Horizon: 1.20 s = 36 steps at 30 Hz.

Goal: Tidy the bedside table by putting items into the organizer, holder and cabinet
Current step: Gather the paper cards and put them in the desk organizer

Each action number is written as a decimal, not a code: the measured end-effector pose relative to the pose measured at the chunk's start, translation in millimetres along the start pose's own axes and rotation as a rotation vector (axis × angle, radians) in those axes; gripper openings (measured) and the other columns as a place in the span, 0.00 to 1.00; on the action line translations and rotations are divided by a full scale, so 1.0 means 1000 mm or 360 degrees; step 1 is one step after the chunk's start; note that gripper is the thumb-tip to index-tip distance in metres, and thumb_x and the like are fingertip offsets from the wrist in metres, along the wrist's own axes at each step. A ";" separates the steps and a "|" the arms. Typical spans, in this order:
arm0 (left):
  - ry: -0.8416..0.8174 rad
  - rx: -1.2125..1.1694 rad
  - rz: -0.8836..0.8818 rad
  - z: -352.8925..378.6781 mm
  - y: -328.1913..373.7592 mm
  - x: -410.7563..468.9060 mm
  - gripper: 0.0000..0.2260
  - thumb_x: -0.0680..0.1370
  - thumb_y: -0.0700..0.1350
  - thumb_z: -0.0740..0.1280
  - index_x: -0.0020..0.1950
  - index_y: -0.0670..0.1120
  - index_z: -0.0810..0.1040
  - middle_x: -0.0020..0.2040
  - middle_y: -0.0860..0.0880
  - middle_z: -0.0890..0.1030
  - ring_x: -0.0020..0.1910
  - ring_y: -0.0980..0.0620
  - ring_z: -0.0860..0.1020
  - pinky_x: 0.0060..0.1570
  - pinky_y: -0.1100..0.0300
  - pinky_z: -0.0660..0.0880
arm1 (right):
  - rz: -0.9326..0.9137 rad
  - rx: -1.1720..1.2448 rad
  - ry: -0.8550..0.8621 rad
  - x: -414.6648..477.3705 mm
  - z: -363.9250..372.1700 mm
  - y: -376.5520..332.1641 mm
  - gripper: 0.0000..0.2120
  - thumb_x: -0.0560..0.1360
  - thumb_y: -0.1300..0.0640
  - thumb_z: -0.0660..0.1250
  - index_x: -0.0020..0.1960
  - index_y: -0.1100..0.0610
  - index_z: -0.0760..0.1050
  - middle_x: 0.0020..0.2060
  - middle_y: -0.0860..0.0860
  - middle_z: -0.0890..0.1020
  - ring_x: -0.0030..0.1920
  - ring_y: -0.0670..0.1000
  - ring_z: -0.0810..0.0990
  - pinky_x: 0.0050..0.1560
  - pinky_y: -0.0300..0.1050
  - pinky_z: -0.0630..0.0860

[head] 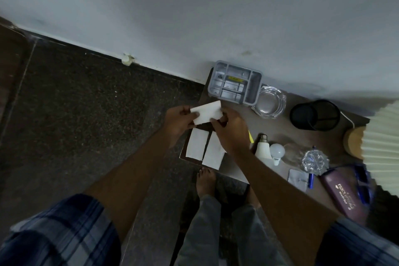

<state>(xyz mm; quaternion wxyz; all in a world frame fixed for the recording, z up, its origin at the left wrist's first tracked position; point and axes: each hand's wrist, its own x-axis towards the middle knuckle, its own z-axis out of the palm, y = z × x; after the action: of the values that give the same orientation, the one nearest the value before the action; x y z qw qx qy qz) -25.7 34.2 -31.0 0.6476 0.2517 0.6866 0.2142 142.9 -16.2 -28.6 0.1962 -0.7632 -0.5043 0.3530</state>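
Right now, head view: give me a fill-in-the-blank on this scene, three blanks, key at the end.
The left hand and the right hand hold one white ____ between them.
____ more papers lie flat on the table beneath the hands.
The glass ashtray sits between the grey organizer and the ____ mesh holder.
Missing: paper; two; black.
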 end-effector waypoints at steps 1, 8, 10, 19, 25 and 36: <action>-0.0028 -0.0095 -0.0038 -0.001 -0.002 -0.004 0.11 0.77 0.36 0.72 0.58 0.37 0.80 0.54 0.40 0.84 0.52 0.44 0.84 0.42 0.59 0.83 | 0.0081 0.0121 0.0019 -0.005 -0.002 -0.001 0.22 0.75 0.47 0.73 0.65 0.55 0.76 0.53 0.50 0.83 0.52 0.49 0.81 0.50 0.40 0.77; -0.0168 -0.0538 -0.0153 0.005 -0.017 -0.037 0.10 0.75 0.40 0.75 0.55 0.44 0.83 0.53 0.45 0.87 0.51 0.48 0.87 0.43 0.59 0.82 | 0.0764 0.1348 -0.0217 -0.027 -0.021 -0.008 0.17 0.75 0.50 0.75 0.59 0.58 0.79 0.49 0.53 0.87 0.49 0.52 0.87 0.46 0.48 0.81; -0.0204 -0.0547 -0.0139 0.011 -0.017 -0.044 0.09 0.75 0.40 0.75 0.54 0.44 0.84 0.54 0.44 0.87 0.52 0.47 0.87 0.44 0.59 0.82 | 0.0785 0.1457 -0.0208 -0.028 -0.031 -0.010 0.13 0.76 0.53 0.74 0.55 0.60 0.79 0.48 0.54 0.87 0.49 0.53 0.87 0.47 0.48 0.81; -0.0314 0.0247 0.0369 0.034 0.038 -0.054 0.07 0.78 0.43 0.72 0.55 0.49 0.83 0.52 0.49 0.87 0.51 0.51 0.86 0.46 0.59 0.83 | 0.0227 0.0822 -0.0159 0.006 -0.088 -0.016 0.11 0.78 0.56 0.72 0.49 0.65 0.79 0.42 0.59 0.85 0.42 0.55 0.85 0.40 0.46 0.83; -0.0241 0.0644 0.0832 0.062 0.107 -0.039 0.14 0.77 0.41 0.73 0.62 0.40 0.81 0.56 0.42 0.86 0.53 0.47 0.85 0.54 0.48 0.83 | -0.0192 0.0355 -0.0079 0.050 -0.124 -0.039 0.09 0.78 0.54 0.70 0.54 0.59 0.81 0.45 0.53 0.85 0.43 0.50 0.84 0.37 0.35 0.80; 0.0103 0.0932 0.1311 0.083 0.146 -0.015 0.09 0.77 0.40 0.73 0.56 0.40 0.83 0.50 0.44 0.86 0.45 0.53 0.82 0.47 0.61 0.80 | -0.0509 0.0057 0.0219 0.088 -0.130 -0.049 0.12 0.80 0.52 0.68 0.57 0.59 0.82 0.53 0.54 0.85 0.49 0.52 0.83 0.48 0.46 0.81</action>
<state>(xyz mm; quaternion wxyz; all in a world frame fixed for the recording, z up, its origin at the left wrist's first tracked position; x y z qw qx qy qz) 67.9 136.3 65.2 0.3901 0.6658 0.5813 0.2580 228.8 90.9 60.9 0.2974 -0.6920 -0.5984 0.2733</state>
